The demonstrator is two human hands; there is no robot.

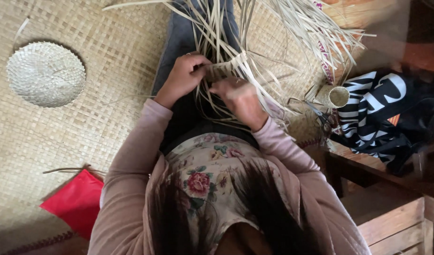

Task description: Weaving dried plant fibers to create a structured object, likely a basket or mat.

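I sit on a woven mat [108,118] with a small partly woven piece of pale straw strips [225,71] over my lap. My left hand [183,78] pinches the piece at its left edge. My right hand [239,98] grips strips just below and to the right of it, fingers curled. Long loose strips [273,28] fan out from the piece toward the top and right. Both arms are in pink sleeves; my hair and a floral top fill the bottom of the view.
A round woven straw disc [46,73] lies at left. A red cloth [77,200] sits at lower left. To the right are a small woven cylinder [334,96], scissors [323,115], a black-and-white striped bag [375,111] and a wooden bench [396,222].
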